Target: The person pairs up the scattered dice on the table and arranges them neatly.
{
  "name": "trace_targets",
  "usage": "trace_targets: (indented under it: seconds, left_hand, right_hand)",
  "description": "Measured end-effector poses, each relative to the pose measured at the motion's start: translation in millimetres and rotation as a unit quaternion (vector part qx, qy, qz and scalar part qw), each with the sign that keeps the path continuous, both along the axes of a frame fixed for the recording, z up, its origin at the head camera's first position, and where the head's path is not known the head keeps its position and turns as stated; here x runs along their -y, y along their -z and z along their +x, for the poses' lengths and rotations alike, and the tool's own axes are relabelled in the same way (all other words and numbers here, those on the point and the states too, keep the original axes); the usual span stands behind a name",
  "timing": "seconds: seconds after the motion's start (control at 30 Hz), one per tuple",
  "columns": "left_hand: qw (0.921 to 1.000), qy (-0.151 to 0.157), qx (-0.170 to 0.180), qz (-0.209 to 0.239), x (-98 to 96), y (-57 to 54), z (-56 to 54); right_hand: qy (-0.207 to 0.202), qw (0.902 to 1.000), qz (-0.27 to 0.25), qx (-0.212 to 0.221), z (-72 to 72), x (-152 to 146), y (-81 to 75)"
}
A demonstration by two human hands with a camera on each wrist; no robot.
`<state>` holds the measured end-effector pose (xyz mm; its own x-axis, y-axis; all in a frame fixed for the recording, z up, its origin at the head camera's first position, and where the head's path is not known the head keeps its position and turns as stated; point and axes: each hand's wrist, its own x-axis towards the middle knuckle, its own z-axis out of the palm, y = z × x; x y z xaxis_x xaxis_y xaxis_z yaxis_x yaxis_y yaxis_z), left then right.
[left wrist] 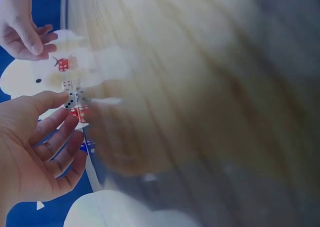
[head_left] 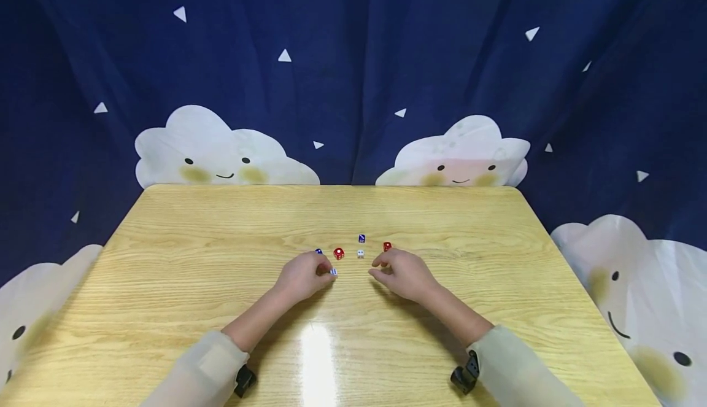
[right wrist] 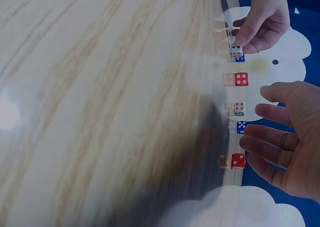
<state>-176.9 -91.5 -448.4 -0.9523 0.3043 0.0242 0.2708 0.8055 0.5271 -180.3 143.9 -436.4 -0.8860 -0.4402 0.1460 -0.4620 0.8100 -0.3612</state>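
Note:
My left hand (head_left: 305, 277) pinches a white die (head_left: 334, 272) between thumb and fingertips, low over the table. Just beyond those fingers sits a blue die (head_left: 318, 251), partly hidden by the hand in the head view. A red die (head_left: 339, 253) lies to the right of it. My right hand (head_left: 405, 275) holds nothing; its fingers are loosely bent and spread apart. Close past its fingers stands another red die (head_left: 387, 246). Between the hands are a second white die (head_left: 361, 253) and, farther back, a second blue die (head_left: 361, 238).
The dice stand on a light wood-grain table (head_left: 193, 229) with a glossy top that mirrors them in the wrist views. Behind its far edge hangs a dark blue curtain (head_left: 342, 38) with clouds and white triangles. A black wrist camera (head_left: 465, 375) sits by the right sleeve.

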Motion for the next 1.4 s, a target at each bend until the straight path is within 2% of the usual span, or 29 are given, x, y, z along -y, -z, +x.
trace_targets:
  seconds: [0.23,0.57,0.87,1.2,1.4]
  left_hand:
    - [0.9998,0.007,0.007,0.015,-3.8,-3.0,3.3]
    - [0.9993,0.033,-0.005,0.015,-9.8,-11.3,9.8]
    - [0.9986,0.052,0.004,0.006,-10.1,-8.2,15.6]
    - [0.9969,0.076,-0.022,-0.002,-15.2,-5.2,22.0]
    - [0.9974,0.070,-0.014,-0.002,-16.0,-2.7,23.4]
  right_hand:
    - [0.003,0.9999,-0.004,0.013,0.8,5,-0.4]
    - [-0.027,0.9990,-0.019,0.031,5.1,12,2.2]
    - [-0.074,0.9967,-0.021,0.025,7.0,19,7.3]
    - [-0.092,0.9941,-0.018,0.054,8.0,25,9.2]
    - [-0.111,0.9925,-0.016,0.049,9.0,28,10.2]
